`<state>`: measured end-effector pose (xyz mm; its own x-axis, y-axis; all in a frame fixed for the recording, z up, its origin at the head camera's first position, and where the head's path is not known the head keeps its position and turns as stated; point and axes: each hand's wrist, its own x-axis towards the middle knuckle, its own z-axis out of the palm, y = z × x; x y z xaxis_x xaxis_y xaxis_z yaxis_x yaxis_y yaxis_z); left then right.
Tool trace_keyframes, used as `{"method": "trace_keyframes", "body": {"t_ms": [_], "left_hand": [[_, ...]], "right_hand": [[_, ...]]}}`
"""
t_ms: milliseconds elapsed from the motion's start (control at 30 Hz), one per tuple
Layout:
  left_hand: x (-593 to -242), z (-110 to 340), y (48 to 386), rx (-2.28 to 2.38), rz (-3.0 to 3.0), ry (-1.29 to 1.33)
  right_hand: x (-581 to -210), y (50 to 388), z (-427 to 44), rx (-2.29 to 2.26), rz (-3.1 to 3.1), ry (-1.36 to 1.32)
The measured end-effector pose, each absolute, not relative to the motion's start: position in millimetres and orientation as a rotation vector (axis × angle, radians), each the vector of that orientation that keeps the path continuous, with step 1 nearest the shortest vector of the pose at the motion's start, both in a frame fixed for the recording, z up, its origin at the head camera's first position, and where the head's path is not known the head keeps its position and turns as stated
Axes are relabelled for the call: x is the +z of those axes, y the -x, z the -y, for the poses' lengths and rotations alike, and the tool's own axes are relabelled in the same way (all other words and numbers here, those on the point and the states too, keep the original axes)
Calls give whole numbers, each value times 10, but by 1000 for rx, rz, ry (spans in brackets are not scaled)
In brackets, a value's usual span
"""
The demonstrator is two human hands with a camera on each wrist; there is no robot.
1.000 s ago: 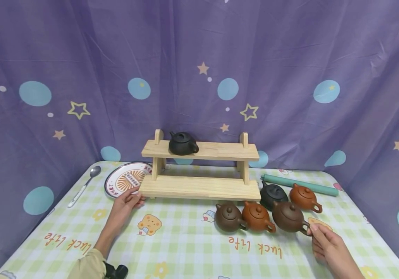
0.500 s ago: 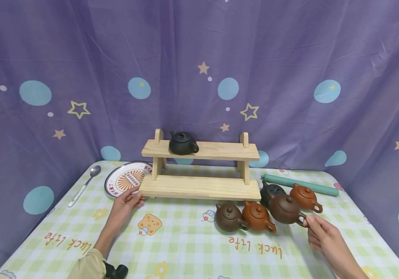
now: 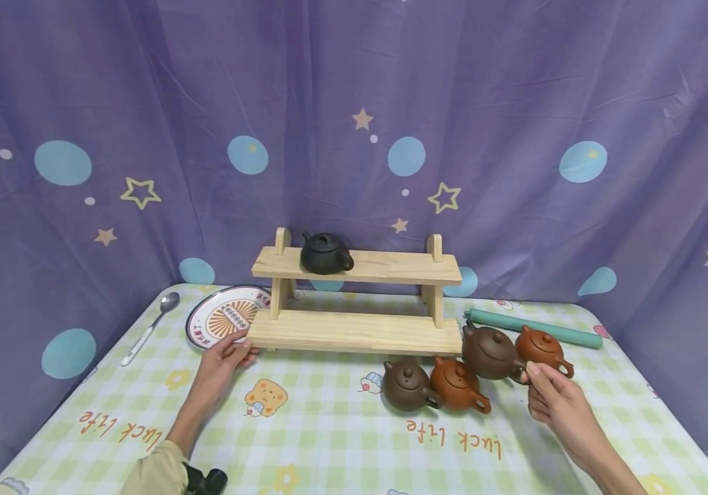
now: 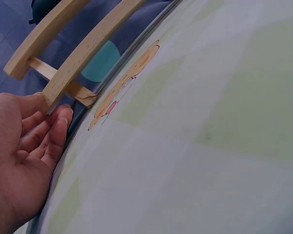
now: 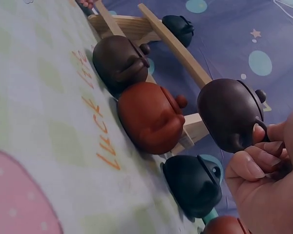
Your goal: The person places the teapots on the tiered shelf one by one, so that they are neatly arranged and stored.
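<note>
My right hand (image 3: 561, 409) pinches the handle of a dark brown teapot (image 3: 489, 352). That teapot is off the table in the right wrist view, with a black teapot (image 5: 193, 185) below it. In the head view it hides most of the black one. My left hand (image 3: 220, 371) grips the left end of the lower board of a two-tier wooden shelf (image 3: 354, 331), thumb on top and fingers beneath. A black teapot (image 3: 324, 254) sits on the upper board. Before the shelf's right end stand another dark brown teapot (image 3: 406, 386) and a reddish-brown teapot (image 3: 458, 386).
Behind the held teapot stands another reddish-brown teapot (image 3: 541, 349), beside a green rolled tube (image 3: 533, 328). A patterned plate (image 3: 205, 330) lies left of the shelf, partly behind it. Farther left is a spoon (image 3: 150, 330). A purple curtain (image 3: 490, 103) hangs behind the table.
The right hand has lifted the dark brown teapot and carried it left and toward the shelf, in front of the black one. My left hand has stayed on the shelf.
</note>
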<state>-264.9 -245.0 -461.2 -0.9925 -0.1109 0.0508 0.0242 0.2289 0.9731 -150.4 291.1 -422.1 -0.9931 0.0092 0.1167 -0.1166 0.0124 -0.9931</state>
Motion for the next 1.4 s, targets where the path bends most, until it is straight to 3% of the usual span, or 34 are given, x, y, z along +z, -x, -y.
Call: {"method": "trace_keyframes", "body": {"t_ms": [433, 1400], "left_hand": [[-4631, 2451, 2668, -1913, 2332, -75], [-4619, 2452, 2642, -1939, 2319, -71]], "right_hand": [[-4089, 1712, -2804, 2181, 2205, -283], [-3945, 1989, -2577, 2192, 2188, -300]]}}
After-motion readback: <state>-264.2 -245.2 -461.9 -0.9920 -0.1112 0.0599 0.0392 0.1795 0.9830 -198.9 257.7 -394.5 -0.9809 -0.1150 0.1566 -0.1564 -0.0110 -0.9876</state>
